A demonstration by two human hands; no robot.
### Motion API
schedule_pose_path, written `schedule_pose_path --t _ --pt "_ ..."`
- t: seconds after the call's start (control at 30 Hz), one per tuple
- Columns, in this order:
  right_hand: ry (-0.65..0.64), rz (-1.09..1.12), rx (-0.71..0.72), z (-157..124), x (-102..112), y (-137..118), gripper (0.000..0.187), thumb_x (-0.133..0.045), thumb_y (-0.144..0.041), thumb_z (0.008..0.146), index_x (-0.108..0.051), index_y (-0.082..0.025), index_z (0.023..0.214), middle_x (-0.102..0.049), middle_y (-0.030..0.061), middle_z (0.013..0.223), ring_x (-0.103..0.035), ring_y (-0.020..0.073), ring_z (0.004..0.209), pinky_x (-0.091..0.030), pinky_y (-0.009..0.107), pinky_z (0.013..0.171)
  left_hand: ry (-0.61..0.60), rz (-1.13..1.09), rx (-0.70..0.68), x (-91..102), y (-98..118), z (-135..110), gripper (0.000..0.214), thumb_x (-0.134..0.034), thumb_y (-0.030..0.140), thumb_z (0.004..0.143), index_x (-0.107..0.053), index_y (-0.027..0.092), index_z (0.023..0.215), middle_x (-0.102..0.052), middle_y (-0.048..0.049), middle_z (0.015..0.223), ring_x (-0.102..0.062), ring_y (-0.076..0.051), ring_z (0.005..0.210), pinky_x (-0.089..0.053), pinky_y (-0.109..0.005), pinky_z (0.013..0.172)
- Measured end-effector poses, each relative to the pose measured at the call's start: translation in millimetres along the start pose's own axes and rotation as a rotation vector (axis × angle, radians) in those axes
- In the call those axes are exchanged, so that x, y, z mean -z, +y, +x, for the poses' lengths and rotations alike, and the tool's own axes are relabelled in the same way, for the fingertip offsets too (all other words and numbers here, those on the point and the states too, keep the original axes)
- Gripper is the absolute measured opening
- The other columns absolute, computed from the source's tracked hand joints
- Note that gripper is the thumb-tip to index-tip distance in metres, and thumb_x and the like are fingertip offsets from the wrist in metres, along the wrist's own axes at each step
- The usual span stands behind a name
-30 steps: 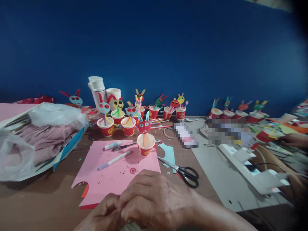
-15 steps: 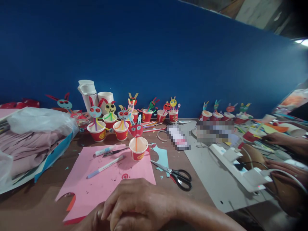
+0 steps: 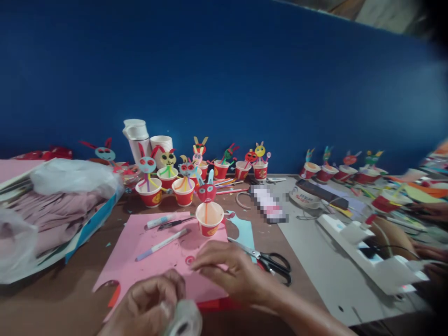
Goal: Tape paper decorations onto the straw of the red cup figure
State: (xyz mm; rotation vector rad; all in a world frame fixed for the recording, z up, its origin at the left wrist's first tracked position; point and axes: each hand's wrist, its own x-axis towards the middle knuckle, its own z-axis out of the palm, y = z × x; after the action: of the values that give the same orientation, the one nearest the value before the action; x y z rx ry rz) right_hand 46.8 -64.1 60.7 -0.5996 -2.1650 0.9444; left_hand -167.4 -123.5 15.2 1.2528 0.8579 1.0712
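My left hand is closed round a roll of clear tape at the lower edge of the view. Over the pink paper, my right hand has its fingers and thumb drawn together; anything between them is too small to make out. Just beyond its fingertips lies a small red round shape. Two light-coloured markers and a black pen rest on the paper. A red-and-white paper cup with a red paper rabbit head stands at its far edge. Black-handled scissors lie right of my right hand.
More rabbit cups line the back by the blue wall. A blue-edged tray of cloth and plastic sits left. On the right are a white power strip and another person's hand. A light-blue paper scrap lies near the scissors.
My hands were together at the bottom edge and are now apart. The right has moved forward over the pink paper; the tape roll has come into view in the left. The view has shifted slightly.
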Motion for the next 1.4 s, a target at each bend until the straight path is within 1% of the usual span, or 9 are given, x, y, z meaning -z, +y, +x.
schedule_pose_path --t 0.13,0.2,0.3,0.4,0.53,0.7,0.83,1.13,1.4 --pt "0.008 -0.477 -0.124 -40 36 34 0.021 -0.047 -0.023 0.091 -0.068 -0.021 0.096 -0.067 0.0053 0.093 -0.063 0.0167 0.083 -0.050 0.029 0.073 0.348 -0.068 0.056 8.2 15 0 0.017 -0.071 0.032 0.071 -0.064 0.017 0.069 -0.057 -0.0038 0.082 -0.055 -0.013 0.070 -0.044 -0.022 0.058" --pt "-0.013 -0.702 -0.233 -62 54 54 0.023 -0.045 -0.026 0.091 -0.068 -0.023 0.093 -0.067 0.0062 0.092 -0.063 0.0203 0.084 -0.050 0.033 0.071 0.418 -0.027 0.026 10.6 20 0 0.016 -0.071 0.030 0.070 -0.065 0.016 0.070 -0.058 -0.0043 0.083 -0.054 -0.013 0.070 -0.044 -0.021 0.059" --pt "-0.059 -0.866 -0.410 -86 74 75 0.018 -0.052 -0.030 0.087 -0.068 -0.027 0.095 -0.068 0.0059 0.095 -0.064 0.0237 0.087 -0.051 0.034 0.071 0.452 0.060 -0.048 13.4 21 2 0.011 -0.069 0.026 0.072 -0.065 0.016 0.069 -0.059 -0.0041 0.082 -0.055 -0.014 0.074 -0.044 -0.021 0.062" --pt "-0.141 -0.871 -0.479 -95 84 79 0.021 -0.051 -0.034 0.086 -0.067 -0.031 0.099 -0.068 0.0051 0.101 -0.065 0.0240 0.088 -0.053 0.032 0.067 0.465 0.146 -0.104 15.7 19 5 0.009 -0.066 0.023 0.074 -0.065 0.016 0.069 -0.060 -0.0046 0.082 -0.057 -0.015 0.077 -0.045 -0.022 0.066" --pt "-0.120 -0.861 -0.473 -100 90 72 0.026 -0.049 -0.043 0.085 -0.066 -0.032 0.101 -0.065 0.0036 0.107 -0.063 0.0241 0.095 -0.053 0.032 0.073 0.504 0.226 -0.155 17.7 19 6 0.007 -0.063 0.020 0.075 -0.065 0.015 0.071 -0.061 -0.0048 0.083 -0.058 -0.015 0.080 -0.046 -0.023 0.071" --pt "-0.196 -0.827 -0.587 -120 96 70 0.031 -0.052 -0.047 0.081 -0.065 -0.034 0.106 -0.067 0.0026 0.097 -0.065 0.0227 0.085 -0.053 0.032 0.070 0.546 0.261 -0.057 18.2 25 4 0.009 -0.061 0.024 0.078 -0.065 0.017 0.073 -0.061 -0.0027 0.084 -0.056 -0.012 0.074 -0.045 -0.018 0.063" --pt "-0.242 -0.760 -0.675 -130 97 75 0.033 -0.052 -0.049 0.081 -0.063 -0.034 0.108 -0.067 0.0020 0.101 -0.065 0.0230 0.086 -0.052 0.031 0.070 0.529 0.186 0.010 15.9 29 3 0.012 -0.062 0.027 0.077 -0.065 0.016 0.075 -0.063 -0.0028 0.082 -0.054 -0.010 0.065 -0.043 -0.018 0.055" --pt "-0.283 -0.872 -0.878 -118 89 63 0.044 -0.046 -0.054 0.080 -0.060 -0.032 0.115 -0.070 0.0026 0.088 -0.066 0.0262 0.077 -0.049 0.035 0.063 0.435 0.130 0.035 11.9 29 0 0.011 -0.063 0.022 0.076 -0.065 0.014 0.070 -0.065 -0.0057 0.087 -0.058 -0.013 0.074 -0.047 -0.021 0.064" --pt "-0.302 -0.906 -0.822 -115 83 50 0.035 -0.047 -0.036 0.081 -0.059 -0.030 0.113 -0.070 0.0031 0.090 -0.066 0.0257 0.079 -0.048 0.033 0.065 0.430 0.153 0.074 18.4 20 -5 0.013 -0.064 0.029 0.077 -0.066 0.017 0.075 -0.067 -0.0038 0.088 -0.060 -0.013 0.078 -0.047 -0.019 0.067"
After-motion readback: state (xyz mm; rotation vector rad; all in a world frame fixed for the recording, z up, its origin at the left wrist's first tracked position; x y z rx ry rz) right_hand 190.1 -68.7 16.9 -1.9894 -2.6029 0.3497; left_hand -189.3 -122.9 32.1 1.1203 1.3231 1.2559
